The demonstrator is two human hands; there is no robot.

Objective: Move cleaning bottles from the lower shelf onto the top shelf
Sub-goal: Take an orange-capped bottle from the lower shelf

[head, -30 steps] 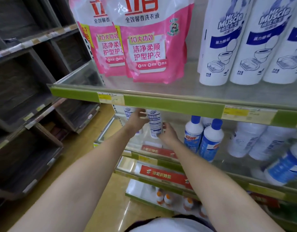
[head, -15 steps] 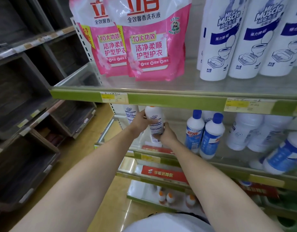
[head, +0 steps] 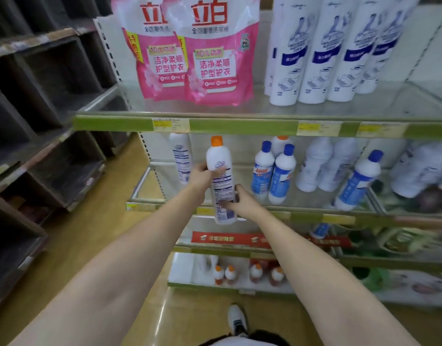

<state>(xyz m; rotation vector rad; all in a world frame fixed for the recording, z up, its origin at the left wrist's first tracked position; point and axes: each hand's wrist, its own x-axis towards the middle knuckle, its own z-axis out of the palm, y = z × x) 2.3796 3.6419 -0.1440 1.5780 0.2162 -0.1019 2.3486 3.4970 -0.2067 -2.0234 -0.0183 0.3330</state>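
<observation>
Head view. Both hands are clamped on one white bottle (head: 221, 181) with an orange cap: the left hand (head: 201, 177) grips its upper body from the left, and the right hand (head: 242, 202) holds its lower body from the right. The bottle is upright, tilted slightly, clear of the lower shelf (head: 314, 208) and in front of its edge, below the green rail of the top shelf (head: 239, 126).

Judgement: the lift is in hand. To do it well, the bottle should be drawn out far enough for the cap to pass the rail, raised upright, then set in the bare gap between the pink pouches (head: 197, 53) and the tall white bottles (head: 322, 51).

The bottle is slim, with a printed back label facing the camera; the text is blurred. A smooth plastic body probably favours the two-handed hold.
</observation>
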